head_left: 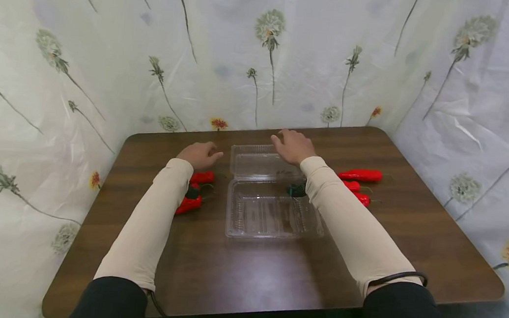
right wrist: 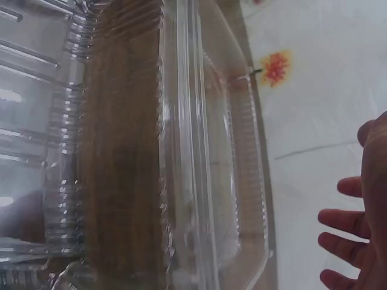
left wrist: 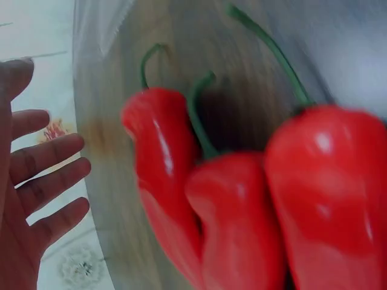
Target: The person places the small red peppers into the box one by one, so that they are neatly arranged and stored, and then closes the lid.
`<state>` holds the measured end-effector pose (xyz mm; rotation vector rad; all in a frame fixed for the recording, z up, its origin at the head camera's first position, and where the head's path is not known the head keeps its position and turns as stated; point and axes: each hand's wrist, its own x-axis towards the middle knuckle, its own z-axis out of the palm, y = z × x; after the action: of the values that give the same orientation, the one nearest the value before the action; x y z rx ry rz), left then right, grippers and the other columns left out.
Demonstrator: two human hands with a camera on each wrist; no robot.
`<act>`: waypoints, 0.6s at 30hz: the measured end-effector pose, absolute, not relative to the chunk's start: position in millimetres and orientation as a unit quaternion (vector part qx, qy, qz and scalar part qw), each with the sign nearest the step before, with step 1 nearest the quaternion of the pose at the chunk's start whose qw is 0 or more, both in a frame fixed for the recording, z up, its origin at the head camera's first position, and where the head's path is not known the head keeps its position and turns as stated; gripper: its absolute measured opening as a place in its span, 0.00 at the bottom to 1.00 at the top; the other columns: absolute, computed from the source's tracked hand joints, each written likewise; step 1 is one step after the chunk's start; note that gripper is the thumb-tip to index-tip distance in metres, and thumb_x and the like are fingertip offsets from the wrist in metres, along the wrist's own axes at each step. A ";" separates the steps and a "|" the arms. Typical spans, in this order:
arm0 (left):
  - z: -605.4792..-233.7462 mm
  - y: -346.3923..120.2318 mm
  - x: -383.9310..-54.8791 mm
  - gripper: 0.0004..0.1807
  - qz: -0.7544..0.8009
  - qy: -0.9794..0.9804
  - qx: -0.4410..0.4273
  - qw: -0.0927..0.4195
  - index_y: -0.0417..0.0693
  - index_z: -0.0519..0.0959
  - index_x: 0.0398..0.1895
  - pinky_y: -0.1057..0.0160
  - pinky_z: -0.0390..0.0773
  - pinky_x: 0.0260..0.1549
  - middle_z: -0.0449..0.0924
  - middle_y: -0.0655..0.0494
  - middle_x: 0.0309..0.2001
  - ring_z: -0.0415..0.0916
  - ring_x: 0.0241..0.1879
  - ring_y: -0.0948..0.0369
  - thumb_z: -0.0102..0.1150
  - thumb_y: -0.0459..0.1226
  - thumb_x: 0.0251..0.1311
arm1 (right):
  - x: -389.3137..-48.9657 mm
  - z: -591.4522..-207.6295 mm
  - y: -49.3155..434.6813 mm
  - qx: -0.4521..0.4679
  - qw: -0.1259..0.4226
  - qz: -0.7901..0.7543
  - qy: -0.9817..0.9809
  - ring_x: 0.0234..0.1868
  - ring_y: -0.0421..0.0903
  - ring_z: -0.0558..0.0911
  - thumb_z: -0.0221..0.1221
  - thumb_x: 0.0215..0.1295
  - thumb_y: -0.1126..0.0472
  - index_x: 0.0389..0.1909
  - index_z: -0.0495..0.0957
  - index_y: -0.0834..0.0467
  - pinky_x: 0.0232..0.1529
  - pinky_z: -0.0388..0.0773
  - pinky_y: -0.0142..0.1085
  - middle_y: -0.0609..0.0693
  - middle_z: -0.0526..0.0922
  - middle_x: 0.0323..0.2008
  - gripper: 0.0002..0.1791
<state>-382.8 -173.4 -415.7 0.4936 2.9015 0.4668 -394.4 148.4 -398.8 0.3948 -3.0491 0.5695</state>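
My left hand (head_left: 199,156) hovers just past a group of red peppers (head_left: 202,177) at the table's left, touching none. In the left wrist view, three glossy peppers (left wrist: 329,175) with curved green stems lie side by side, and the spread fingers (left wrist: 57,154) hold nothing. A clear plastic clamshell box lies unfolded mid-table, its base (head_left: 271,231) nearer and its lid (head_left: 250,164) farther away. Above the lid's far right part is my right hand (head_left: 296,147). Its fingers (right wrist: 344,222) hold nothing in the right wrist view, apart from the lid (right wrist: 248,163).
More red peppers (head_left: 360,175) lie right of the box, partly hidden by my right sleeve (head_left: 343,214). The brown wooden table (head_left: 250,282) has rounded corners. A flower-printed sheet (head_left: 218,38) hangs behind it and at both sides.
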 end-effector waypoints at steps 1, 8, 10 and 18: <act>-418.7 -177.2 -382.7 0.32 0.153 0.970 0.169 0.083 0.47 0.70 0.69 0.45 0.73 0.59 0.77 0.48 0.63 0.76 0.59 0.48 0.43 0.59 0.74 | -392.9 -399.3 151.9 0.125 0.007 0.192 -0.973 0.66 0.61 0.72 0.35 0.79 0.37 0.73 0.64 0.57 0.64 0.66 0.60 0.59 0.71 0.69 0.36; -435.8 -198.6 -376.1 0.29 0.149 0.966 0.186 0.101 0.46 0.77 0.61 0.45 0.75 0.58 0.81 0.48 0.58 0.78 0.55 0.48 0.47 0.58 0.72 | -370.2 -400.7 182.3 0.112 0.002 0.291 -0.950 0.60 0.57 0.76 0.39 0.80 0.39 0.69 0.66 0.58 0.61 0.71 0.56 0.58 0.75 0.62 0.32; -439.0 -202.7 -373.0 0.29 0.153 0.964 0.192 0.106 0.47 0.76 0.62 0.45 0.74 0.58 0.80 0.48 0.58 0.78 0.56 0.49 0.48 0.58 0.71 | -360.6 -401.0 191.6 0.101 0.002 0.325 -0.940 0.60 0.57 0.76 0.40 0.79 0.39 0.68 0.67 0.57 0.60 0.71 0.55 0.57 0.75 0.62 0.30; -445.5 -215.4 -361.7 0.30 0.183 0.950 0.217 0.130 0.43 0.73 0.65 0.45 0.73 0.60 0.78 0.45 0.61 0.76 0.59 0.47 0.52 0.54 0.71 | -320.7 -404.5 226.7 0.046 -0.008 0.397 -0.917 0.59 0.56 0.75 0.44 0.78 0.40 0.64 0.72 0.57 0.61 0.71 0.55 0.58 0.76 0.60 0.29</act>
<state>-361.7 -215.4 -445.5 0.6294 2.7608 0.5324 -320.7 226.7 -404.5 0.1443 -2.8949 1.2542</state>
